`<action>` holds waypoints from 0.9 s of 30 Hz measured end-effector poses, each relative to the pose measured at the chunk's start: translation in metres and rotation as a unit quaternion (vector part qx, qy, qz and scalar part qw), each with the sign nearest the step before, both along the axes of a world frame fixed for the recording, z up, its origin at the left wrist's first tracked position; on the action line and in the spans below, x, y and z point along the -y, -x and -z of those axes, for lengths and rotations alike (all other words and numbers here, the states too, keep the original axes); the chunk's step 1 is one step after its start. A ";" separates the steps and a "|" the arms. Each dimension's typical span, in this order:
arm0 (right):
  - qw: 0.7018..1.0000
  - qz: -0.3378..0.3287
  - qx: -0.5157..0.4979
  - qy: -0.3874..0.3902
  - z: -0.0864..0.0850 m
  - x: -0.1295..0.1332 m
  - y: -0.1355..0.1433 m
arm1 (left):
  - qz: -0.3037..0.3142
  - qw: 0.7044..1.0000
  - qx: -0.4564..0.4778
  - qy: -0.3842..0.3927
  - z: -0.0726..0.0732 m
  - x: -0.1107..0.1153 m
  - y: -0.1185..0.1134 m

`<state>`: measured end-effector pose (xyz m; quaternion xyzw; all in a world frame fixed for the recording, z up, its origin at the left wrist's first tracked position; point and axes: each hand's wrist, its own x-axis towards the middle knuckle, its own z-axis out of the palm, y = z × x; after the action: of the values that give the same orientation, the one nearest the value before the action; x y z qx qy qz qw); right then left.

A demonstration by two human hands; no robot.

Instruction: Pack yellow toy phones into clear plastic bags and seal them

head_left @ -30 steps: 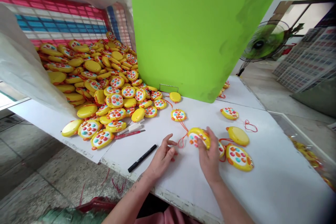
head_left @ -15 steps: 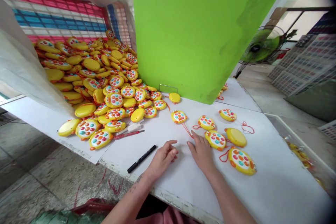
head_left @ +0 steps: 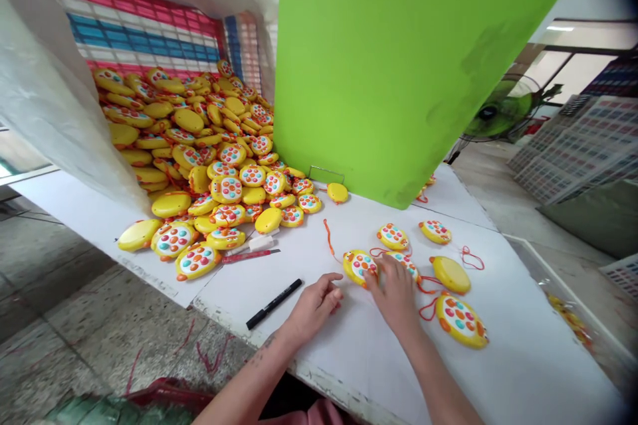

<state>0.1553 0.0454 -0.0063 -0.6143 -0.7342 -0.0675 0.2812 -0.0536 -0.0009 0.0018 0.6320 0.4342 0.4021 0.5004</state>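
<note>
A yellow animal-shaped toy [head_left: 356, 265] with a white face of coloured bumps lies on the white table between my hands. My right hand [head_left: 396, 289] has its thumb and fingertips closed on the toy's right edge. From its left side a red cord stretches away across the tabletop. My left hand [head_left: 316, 305] rests just left of the toy, fingers loosely curled and apart, holding nothing. Partly hidden behind my right fingers is another such toy [head_left: 409, 265]. Several more lie to the right, among them one with its plain yellow back up [head_left: 450, 274].
A large heap of the same toys [head_left: 189, 121] spills from a white-lined striped sack at left. A black marker [head_left: 274, 304] and a red pen-like tool [head_left: 252, 255] lie near the front edge. A green board [head_left: 399, 80] stands behind; a fan [head_left: 498, 113] is beyond.
The toy has come toward me and to the right, and my right hand is now on it rather than at its cord. My left hand has barely moved. The view has shifted slightly.
</note>
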 end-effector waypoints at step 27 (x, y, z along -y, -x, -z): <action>0.845 -0.220 -0.437 0.215 -0.008 0.025 0.037 | -0.067 0.995 0.077 -0.007 -0.011 0.002 0.000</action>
<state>0.1181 0.0203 0.0016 -0.4481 -0.6472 0.4306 0.4414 -0.0532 -0.0027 0.0132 0.5720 0.4325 0.4852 0.5003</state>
